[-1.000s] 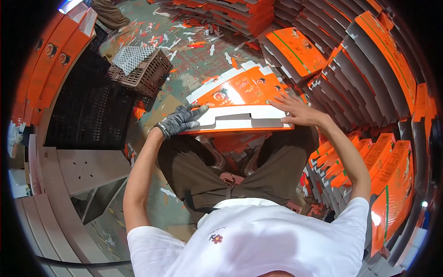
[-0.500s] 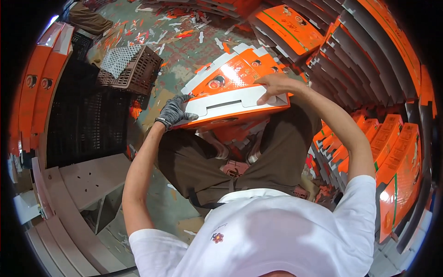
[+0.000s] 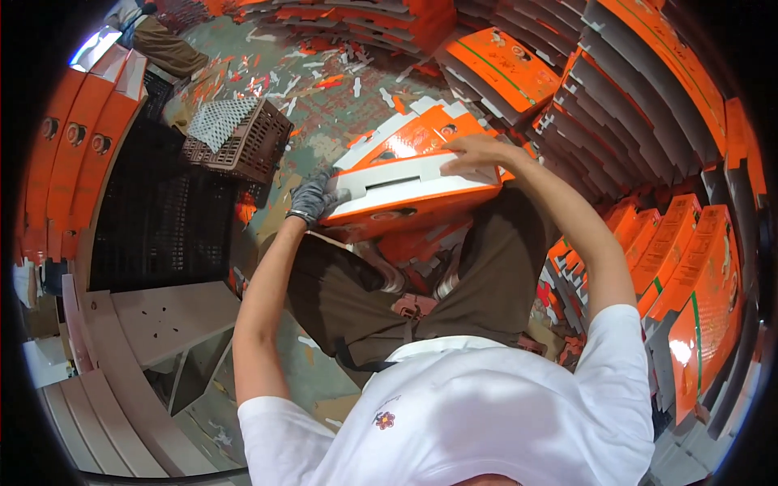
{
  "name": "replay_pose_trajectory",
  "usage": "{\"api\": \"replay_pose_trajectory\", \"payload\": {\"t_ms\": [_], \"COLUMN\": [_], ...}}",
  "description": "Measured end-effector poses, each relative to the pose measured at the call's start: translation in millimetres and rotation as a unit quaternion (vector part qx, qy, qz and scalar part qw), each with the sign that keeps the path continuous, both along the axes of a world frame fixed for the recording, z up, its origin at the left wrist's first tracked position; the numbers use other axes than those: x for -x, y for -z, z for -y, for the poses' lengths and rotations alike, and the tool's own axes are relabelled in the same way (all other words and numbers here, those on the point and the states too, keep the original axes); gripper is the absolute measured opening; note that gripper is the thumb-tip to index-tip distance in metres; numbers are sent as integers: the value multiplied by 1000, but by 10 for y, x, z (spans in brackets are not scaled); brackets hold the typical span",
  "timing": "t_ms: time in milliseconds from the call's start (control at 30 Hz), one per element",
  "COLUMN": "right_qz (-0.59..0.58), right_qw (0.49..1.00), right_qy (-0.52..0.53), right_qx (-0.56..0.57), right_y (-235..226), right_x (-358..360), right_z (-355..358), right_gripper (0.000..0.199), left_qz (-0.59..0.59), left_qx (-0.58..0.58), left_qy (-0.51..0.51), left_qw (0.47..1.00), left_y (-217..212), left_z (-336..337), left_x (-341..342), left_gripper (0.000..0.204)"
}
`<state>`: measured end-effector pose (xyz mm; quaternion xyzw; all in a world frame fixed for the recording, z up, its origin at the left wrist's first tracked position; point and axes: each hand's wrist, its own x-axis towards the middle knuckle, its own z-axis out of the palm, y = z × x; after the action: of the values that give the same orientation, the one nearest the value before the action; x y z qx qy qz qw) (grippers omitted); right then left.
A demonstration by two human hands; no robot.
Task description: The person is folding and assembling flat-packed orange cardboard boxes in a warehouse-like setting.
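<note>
I hold an orange and white cardboard box [image 3: 405,190] over my knees. My left hand [image 3: 312,198], in a grey glove, grips its left end. My right hand [image 3: 478,154] is bare and lies flat over the box's top right edge, fingers pressing on a white flap. More folded orange box blanks [image 3: 413,134] lie under and behind the box on my lap. I sit in dark trousers and a white shirt.
Stacks of flat orange and grey box blanks [image 3: 632,89] fill the right side and the far edge. A brown plastic crate [image 3: 239,142] with a white mesh piece sits at the left. A black grid mat [image 3: 158,219] and a beige bench [image 3: 154,324] lie beside me. Paper scraps litter the floor [image 3: 324,89].
The box has turned and shifted right and up in the picture as my view swung; both hands kept their grip, the right hand sliding over the top flap.
</note>
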<state>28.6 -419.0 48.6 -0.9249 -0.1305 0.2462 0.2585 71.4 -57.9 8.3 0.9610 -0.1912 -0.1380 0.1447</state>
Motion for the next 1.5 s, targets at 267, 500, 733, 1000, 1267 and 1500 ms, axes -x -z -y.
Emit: {"api": "replay_pose_trajectory", "payload": {"t_ms": [267,500,733,1000,1267,1500], "right_qz": [34,123,239,46,-122,199], "right_qw": [999,992,886,808,785,918], "right_qy": [-15,17,158,362,290,173], "right_qx": [27,-36,-363,-463,-534,-297], "right_y": [-66,74,-51,546,11,-537], "right_x": [147,262,32,393,571,-373], "right_z": [-60,143,111,782,102,246], "right_gripper": [60,45,36,57,38,28], "left_qz": [-19,110,109,-121,-349,-351], "left_qx": [-58,-66,24,522,751,600], "left_qy": [131,164,166,143,-124,-476], "left_qw": [989,978,980,832,547,539], "left_y": [-326,-256,-596,-695,328,1491], "left_z": [-30,174,694,-513,47,-14], "left_x": [7,284,443,-294,434,386], "left_gripper": [59,90,113,81,68,21]}}
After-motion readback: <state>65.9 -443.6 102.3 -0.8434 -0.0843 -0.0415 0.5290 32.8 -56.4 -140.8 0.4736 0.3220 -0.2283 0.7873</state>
